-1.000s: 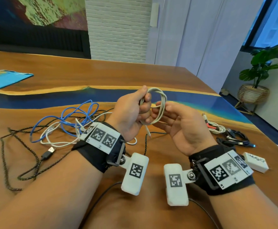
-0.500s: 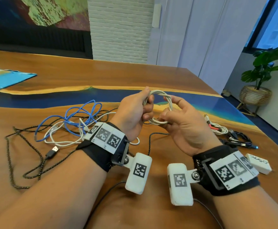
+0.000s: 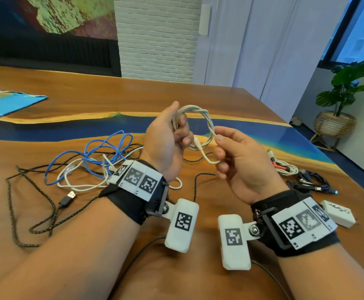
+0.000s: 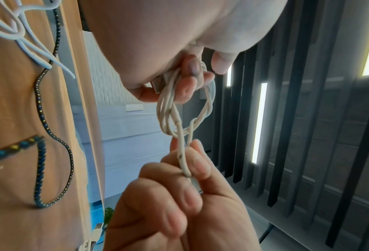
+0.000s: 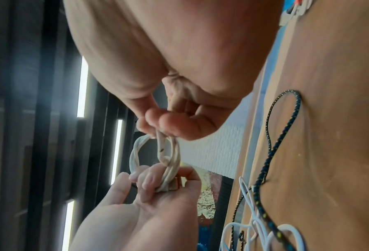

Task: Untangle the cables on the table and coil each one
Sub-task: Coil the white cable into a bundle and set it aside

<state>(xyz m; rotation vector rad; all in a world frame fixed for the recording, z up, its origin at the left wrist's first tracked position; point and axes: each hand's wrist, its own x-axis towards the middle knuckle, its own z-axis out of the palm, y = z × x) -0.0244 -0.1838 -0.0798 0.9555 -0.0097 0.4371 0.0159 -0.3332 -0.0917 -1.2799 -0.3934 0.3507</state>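
The left hand (image 3: 166, 137) grips a small white cable (image 3: 200, 124) coil, held above the bench (image 3: 133, 92) at centre. The right hand (image 3: 239, 161), at three o'clock of the coil, pinches the cable's free tail. To finish well, keep the loops clamped, wrap the tail snugly around the bundle, and tuck the end through without kinking the plug.

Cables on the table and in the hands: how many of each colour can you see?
White: 3 (held coil, tangled white cable, white coil at right)
Blue: 1 (blue cable)
Black: 2 (braided cable, black coil at right)
Total: 6
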